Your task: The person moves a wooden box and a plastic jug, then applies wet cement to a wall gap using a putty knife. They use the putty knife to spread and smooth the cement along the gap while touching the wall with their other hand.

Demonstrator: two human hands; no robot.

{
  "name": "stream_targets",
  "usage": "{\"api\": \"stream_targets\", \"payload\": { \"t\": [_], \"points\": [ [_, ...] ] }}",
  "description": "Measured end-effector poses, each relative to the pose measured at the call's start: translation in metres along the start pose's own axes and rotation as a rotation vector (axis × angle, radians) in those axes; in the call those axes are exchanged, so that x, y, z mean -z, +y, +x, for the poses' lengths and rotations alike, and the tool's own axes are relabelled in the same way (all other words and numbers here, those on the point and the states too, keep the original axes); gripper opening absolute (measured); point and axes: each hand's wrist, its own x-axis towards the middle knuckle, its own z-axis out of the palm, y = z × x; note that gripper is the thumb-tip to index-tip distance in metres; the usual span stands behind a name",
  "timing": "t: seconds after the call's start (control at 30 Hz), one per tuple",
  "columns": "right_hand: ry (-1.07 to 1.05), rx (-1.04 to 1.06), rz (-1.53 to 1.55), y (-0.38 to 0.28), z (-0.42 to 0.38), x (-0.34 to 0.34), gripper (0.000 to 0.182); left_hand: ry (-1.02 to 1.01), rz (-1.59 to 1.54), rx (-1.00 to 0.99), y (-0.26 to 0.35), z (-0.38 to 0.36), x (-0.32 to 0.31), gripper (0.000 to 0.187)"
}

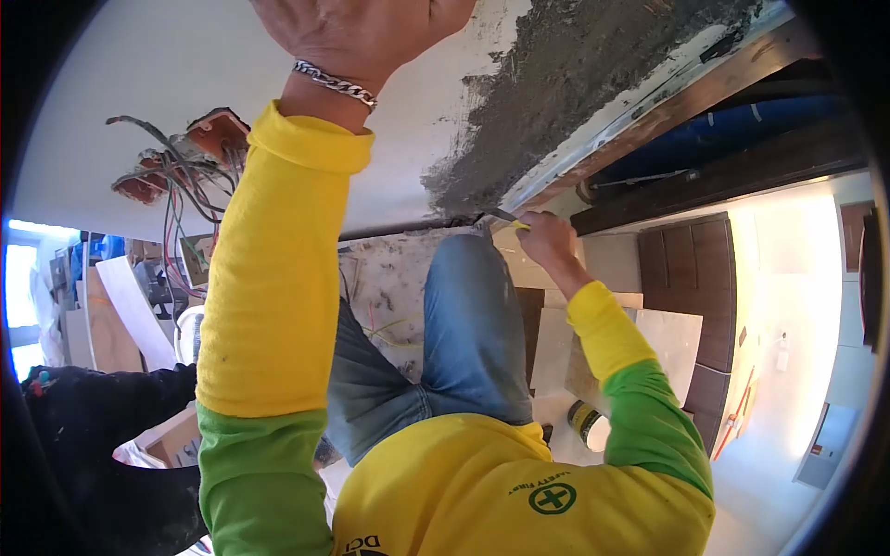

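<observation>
My right hand (549, 243) grips a putty knife (503, 216) with a narrow metal blade and some yellow on its handle. Its blade is at the lower edge of the wall, by the bottom end of a rough grey mortar patch (528, 120). High up and close to the camera, my left hand (366, 32) is in front of the white wall (408, 157), wearing a chain bracelet (336, 83). The top of the frame cuts off its fingers, so whether it holds anything is hidden.
Loose wires (176, 176) hang from broken-open orange wall boxes (218, 130) at left. A wooden frame edge (649, 116) borders the mortar. Boards (672, 347) and a bucket (586, 424) stand beside my legs. A black, cloth-covered shape (111, 445) fills the lower left.
</observation>
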Motion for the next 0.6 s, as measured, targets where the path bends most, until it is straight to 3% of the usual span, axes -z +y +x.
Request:
{"api": "stream_targets", "payload": {
  "t": [0.03, 0.07, 0.13, 0.27, 0.33, 0.6],
  "points": [
    [0.000, 0.014, -0.048, 0.006, -0.003, 0.011, 0.028, -0.381, -0.342, 0.218, 0.009, 0.005, 0.023, 0.056],
    [-0.003, 0.013, -0.050, 0.013, -0.003, 0.011, 0.028, -0.384, -0.344, 0.221, -0.003, 0.000, -0.002, 0.056],
    [0.006, 0.046, -0.033, 0.023, 0.003, 0.005, 0.026, 0.450, 0.385, -0.337, -0.041, -0.010, -0.072, 0.056],
    [0.079, -0.037, -0.053, 0.023, 0.033, -0.080, 0.022, 0.459, 0.437, -0.364, -0.045, -0.009, -0.072, 0.055],
    [0.038, -0.022, 0.065, 0.025, 0.023, -0.083, 0.022, 0.477, 0.478, -0.381, -0.047, -0.009, -0.073, 0.055],
    [0.078, -0.017, 0.037, 0.033, 0.006, -0.026, 0.022, 0.466, 0.454, -0.424, -0.049, -0.010, -0.071, 0.054]
  ]
}}
